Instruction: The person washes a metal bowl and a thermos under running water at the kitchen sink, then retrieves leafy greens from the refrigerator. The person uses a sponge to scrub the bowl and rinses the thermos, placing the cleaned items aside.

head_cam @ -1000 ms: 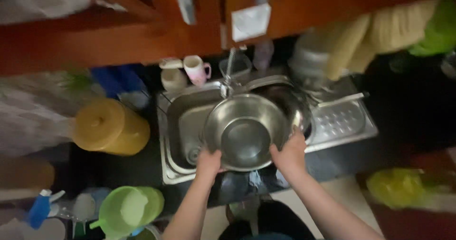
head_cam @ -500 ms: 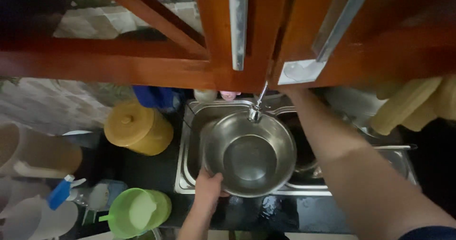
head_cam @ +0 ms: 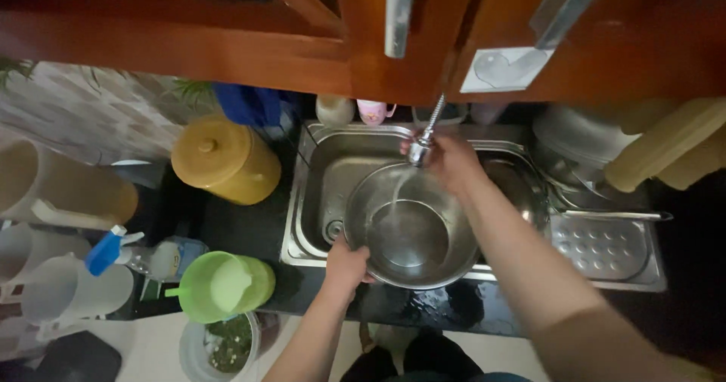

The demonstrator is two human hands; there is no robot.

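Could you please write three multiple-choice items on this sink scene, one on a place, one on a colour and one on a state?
1. Where is the left hand?
A. On the near rim of the steel bowl
B. On the yellow lidded container
C. On the spray bottle

2. What colour is the mug on the counter left of the sink?
A. Red
B. Green
C. Black

3. What is the state of the tap?
A. Dry and untouched
B. Broken off
C. Running into the bowl, with the right hand at its head

Answers:
1 A: the fingers grip the bowl's near edge.
2 B: its wall and handle are light green.
3 C: a stream of water falls from the tap head into the bowl.
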